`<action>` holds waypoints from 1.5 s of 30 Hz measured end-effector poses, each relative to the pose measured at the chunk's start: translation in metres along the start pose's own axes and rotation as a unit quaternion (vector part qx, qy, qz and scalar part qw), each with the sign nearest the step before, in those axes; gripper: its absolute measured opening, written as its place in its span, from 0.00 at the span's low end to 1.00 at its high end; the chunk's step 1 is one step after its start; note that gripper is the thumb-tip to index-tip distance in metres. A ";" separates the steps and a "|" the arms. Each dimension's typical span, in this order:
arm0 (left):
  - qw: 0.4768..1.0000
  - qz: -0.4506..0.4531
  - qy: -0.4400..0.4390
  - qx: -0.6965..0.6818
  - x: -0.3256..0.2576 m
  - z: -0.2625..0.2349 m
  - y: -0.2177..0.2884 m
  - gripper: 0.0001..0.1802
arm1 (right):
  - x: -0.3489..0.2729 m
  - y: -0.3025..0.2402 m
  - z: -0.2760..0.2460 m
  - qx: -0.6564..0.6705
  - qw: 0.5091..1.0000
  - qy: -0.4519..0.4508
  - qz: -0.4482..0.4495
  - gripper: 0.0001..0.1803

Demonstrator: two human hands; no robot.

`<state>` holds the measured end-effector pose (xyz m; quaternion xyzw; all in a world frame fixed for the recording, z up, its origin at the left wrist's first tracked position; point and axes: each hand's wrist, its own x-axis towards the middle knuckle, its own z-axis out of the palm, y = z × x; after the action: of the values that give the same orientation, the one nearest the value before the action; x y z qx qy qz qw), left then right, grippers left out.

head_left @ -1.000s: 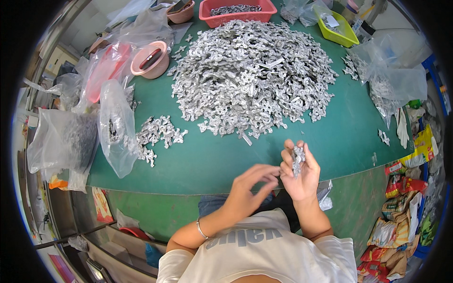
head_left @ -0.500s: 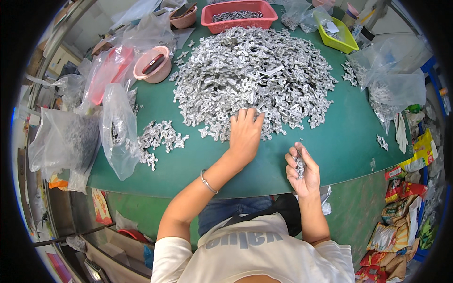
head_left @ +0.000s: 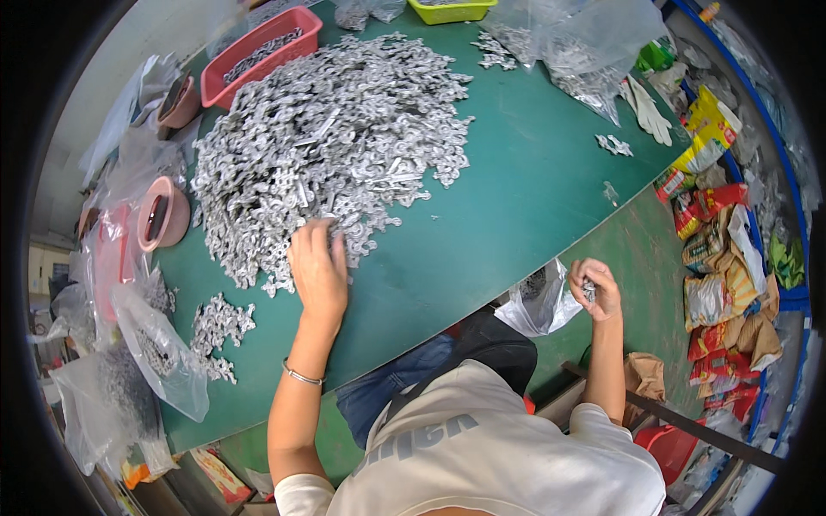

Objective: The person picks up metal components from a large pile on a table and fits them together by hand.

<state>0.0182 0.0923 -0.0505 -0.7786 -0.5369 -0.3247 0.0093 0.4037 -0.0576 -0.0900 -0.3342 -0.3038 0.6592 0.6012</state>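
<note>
A large heap of small silver-grey metal castings (head_left: 335,138) covers the left half of the green tabletop (head_left: 516,172). My left hand (head_left: 318,273) is at the heap's near edge, palm down, its fingers curled in over some castings; the fingertips are partly hidden. Beyond the table's front edge, to the right, is my right hand (head_left: 597,291). Its fingers are folded round a few of the same grey castings, which show between the fingers and palm. Beside that hand hangs an opened clear plastic bag (head_left: 542,301) with dark grey pieces inside.
A red basket (head_left: 258,56) of castings stands behind the heap, a pink bowl (head_left: 163,213) to its left. Filled plastic bags (head_left: 155,348) lie at the left edge, near a small casting cluster (head_left: 222,327). A white glove (head_left: 645,112) lies far right; colourful sacks (head_left: 714,284) line the floor.
My view has turned to the right. My right hand has moved from over the table to beside the plastic bag, still holding castings. My left hand remains at the heap, its fingers drawn closer together.
</note>
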 end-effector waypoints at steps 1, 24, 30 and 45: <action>1.000 -0.016 -0.005 0.007 0.000 0.001 0.001 0.12 | -0.007 0.010 -0.019 0.000 1.000 0.004 -0.004 0.11; 0.791 -0.373 0.103 -0.474 -0.035 -0.051 -0.014 0.06 | 0.070 0.028 0.159 -0.424 0.856 0.195 -0.222 0.06; 0.494 -0.424 0.019 -0.759 -0.049 -0.075 0.021 0.09 | 0.096 0.060 0.248 -0.293 0.943 -0.139 -0.075 0.18; 0.738 -0.260 -0.028 -0.622 -0.055 -0.115 0.055 0.05 | 0.081 0.055 0.257 -0.133 0.982 -0.114 -0.066 0.06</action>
<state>-0.0039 -0.0186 0.0308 -0.4494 -0.3970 -0.5541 -0.5774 0.1595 0.0185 0.0119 -0.3132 -0.4770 0.6057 0.5545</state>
